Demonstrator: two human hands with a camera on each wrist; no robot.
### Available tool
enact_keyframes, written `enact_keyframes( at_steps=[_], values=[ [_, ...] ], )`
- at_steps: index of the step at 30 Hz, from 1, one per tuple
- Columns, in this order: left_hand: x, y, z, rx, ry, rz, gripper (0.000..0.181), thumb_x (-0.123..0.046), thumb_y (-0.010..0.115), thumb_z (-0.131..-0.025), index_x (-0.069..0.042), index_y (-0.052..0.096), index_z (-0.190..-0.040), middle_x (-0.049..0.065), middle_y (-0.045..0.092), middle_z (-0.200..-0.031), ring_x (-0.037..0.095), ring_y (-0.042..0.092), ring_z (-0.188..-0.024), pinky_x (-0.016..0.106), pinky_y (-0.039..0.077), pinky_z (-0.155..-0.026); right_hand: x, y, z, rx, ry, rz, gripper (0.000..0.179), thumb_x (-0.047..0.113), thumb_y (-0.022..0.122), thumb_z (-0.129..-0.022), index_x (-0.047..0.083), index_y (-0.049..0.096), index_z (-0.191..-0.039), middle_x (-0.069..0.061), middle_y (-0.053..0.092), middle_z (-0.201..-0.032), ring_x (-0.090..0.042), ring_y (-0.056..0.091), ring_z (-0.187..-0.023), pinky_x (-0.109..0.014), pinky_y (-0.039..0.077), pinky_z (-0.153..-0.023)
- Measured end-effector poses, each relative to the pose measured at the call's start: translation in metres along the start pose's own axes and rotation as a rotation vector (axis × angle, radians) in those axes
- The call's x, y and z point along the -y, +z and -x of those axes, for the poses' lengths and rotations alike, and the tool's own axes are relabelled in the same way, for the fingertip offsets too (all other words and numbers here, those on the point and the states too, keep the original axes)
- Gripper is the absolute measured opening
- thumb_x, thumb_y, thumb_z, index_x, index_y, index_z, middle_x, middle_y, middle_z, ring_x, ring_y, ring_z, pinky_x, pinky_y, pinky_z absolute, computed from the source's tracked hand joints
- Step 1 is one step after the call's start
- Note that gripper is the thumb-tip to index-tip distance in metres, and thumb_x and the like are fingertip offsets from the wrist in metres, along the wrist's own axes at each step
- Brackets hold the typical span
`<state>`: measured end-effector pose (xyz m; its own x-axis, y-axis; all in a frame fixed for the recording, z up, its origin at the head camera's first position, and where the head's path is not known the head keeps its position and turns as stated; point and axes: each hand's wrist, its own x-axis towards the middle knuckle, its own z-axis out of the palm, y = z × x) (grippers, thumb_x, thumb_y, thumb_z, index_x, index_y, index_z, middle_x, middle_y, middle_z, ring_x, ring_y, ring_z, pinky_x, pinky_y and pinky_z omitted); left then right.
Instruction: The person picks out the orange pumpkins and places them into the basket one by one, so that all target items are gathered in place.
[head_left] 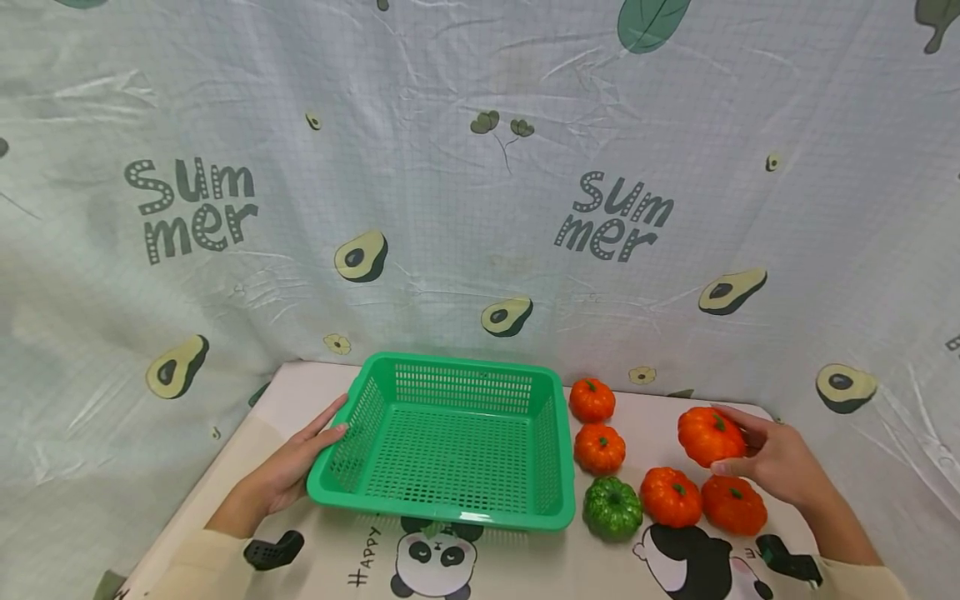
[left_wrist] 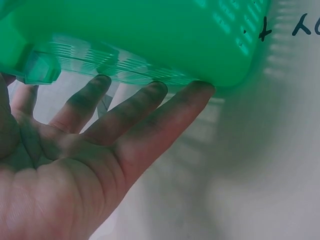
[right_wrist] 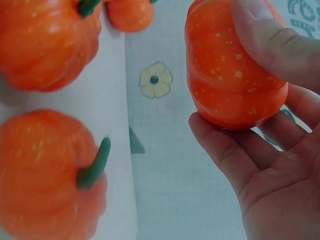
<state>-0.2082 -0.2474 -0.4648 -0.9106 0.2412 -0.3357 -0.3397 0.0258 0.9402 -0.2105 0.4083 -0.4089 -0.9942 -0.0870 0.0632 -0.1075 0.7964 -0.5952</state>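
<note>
Pumpkin (head_left: 703, 437) is held by right hand (head_left: 774, 460) near far right corner of counter (head_left: 648, 425); could be dropped if glossy skin slips. Basket (head_left: 442, 513) is touched by left hand (head_left: 288, 467), fingers straight.

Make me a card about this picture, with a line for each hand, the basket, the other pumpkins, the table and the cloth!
Left hand: touching the basket's left side
Right hand: holding an orange pumpkin
Basket: green, with lots of little holes
Other pumpkins: four orange ones and a green one, right of the basket
Table: pale, with a panda picture
Cloth: pale, with avocado pictures and "summer"
</note>
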Motion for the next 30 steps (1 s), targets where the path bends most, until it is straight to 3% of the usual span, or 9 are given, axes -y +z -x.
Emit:
enact_keyframes(
  at_steps=[11, 18, 30],
  values=[
    [0.003, 0.001, 0.0, -0.009, 0.013, -0.025, 0.074, -0.045, 0.049, -0.11, -0.044, 0.002, -0.167, 0.02, 0.021, -0.171, 0.022, 0.055, -0.127, 0.037, 0.054, -0.098, 0.018, 0.009, -0.01, 0.011, -0.084, -0.022, 0.088, 0.022, 0.094, -0.076, -0.003, 0.053, -0.149, -0.028, 0.068, -0.129, -0.022, 0.068, -0.096, -0.02, 0.056, -0.076],
    [0.001, 0.0, 0.0, -0.022, 0.008, -0.037, 0.074, -0.046, 0.05, -0.109, -0.045, 0.003, -0.167, 0.018, 0.02, -0.171, 0.024, 0.053, -0.127, 0.035, 0.053, -0.097, 0.03, 0.015, -0.02, -0.002, -0.128, -0.01, 0.085, 0.021, 0.093, -0.077, -0.002, 0.054, -0.149, -0.028, 0.068, -0.129, -0.032, 0.068, -0.101, -0.02, 0.056, -0.076],
    [0.002, 0.0, -0.001, -0.025, 0.006, -0.05, 0.074, -0.047, 0.049, -0.109, -0.044, 0.002, -0.167, 0.018, 0.019, -0.172, 0.025, 0.052, -0.128, 0.034, 0.053, -0.096, 0.048, 0.025, -0.03, 0.052, -0.122, -0.075, 0.086, 0.018, 0.093, -0.077, -0.002, 0.051, -0.151, -0.027, 0.069, -0.129, -0.03, 0.067, -0.103, -0.022, 0.056, -0.078]
  ],
)
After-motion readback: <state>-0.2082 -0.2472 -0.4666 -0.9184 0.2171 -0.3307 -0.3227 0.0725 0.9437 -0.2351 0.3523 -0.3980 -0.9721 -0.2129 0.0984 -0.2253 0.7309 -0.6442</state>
